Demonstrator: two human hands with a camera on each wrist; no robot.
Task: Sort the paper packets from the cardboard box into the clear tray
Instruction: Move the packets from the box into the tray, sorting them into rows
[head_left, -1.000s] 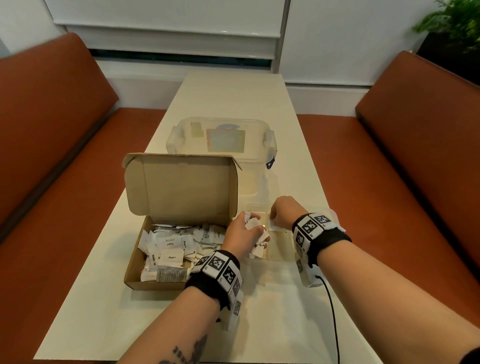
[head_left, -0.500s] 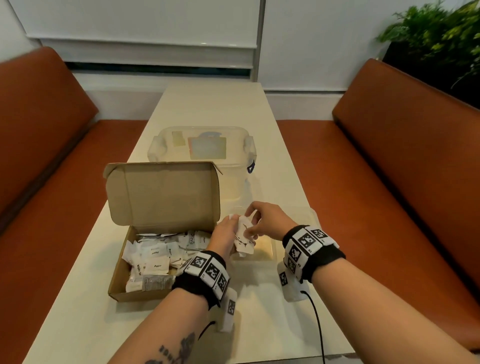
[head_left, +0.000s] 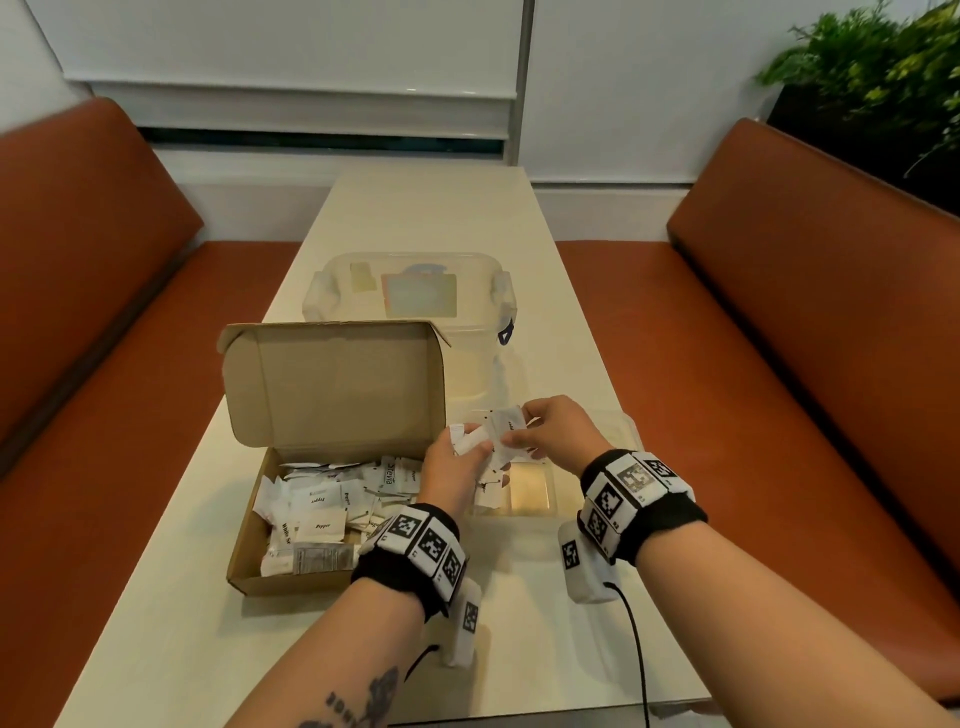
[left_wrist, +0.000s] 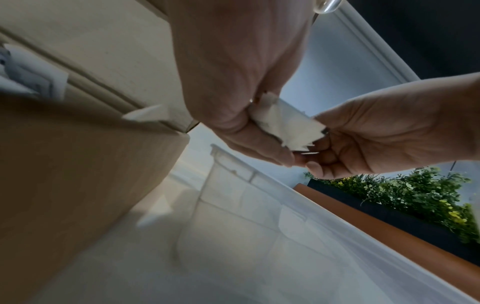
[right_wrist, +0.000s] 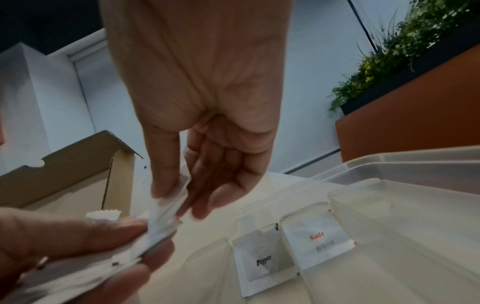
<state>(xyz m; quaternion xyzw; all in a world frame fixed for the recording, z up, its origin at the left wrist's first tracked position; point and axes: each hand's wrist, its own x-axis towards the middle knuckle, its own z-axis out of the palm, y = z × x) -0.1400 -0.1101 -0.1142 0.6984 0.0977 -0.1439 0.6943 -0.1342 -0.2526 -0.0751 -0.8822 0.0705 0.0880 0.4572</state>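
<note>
- While a small bunch of paper packets (head_left: 480, 452) is gripped in the left hand (head_left: 451, 467) above the gap between cardboard box (head_left: 270, 571) and clear tray (head_left: 628, 431), one packet (head_left: 506, 423) is pinched by thumb and fingers of the right hand (head_left: 558, 431).
- That packet should be drawn off alone; the bunch is best held firmly so no neighbours are dragged loose.
- Its label should be read first: a Pepper packet (right_wrist: 262, 261) and a Salt packet (right_wrist: 315, 239) are already laid in adjacent compartments.
- Many packets are left in the box, so the sorting is judged barely begun.
</note>
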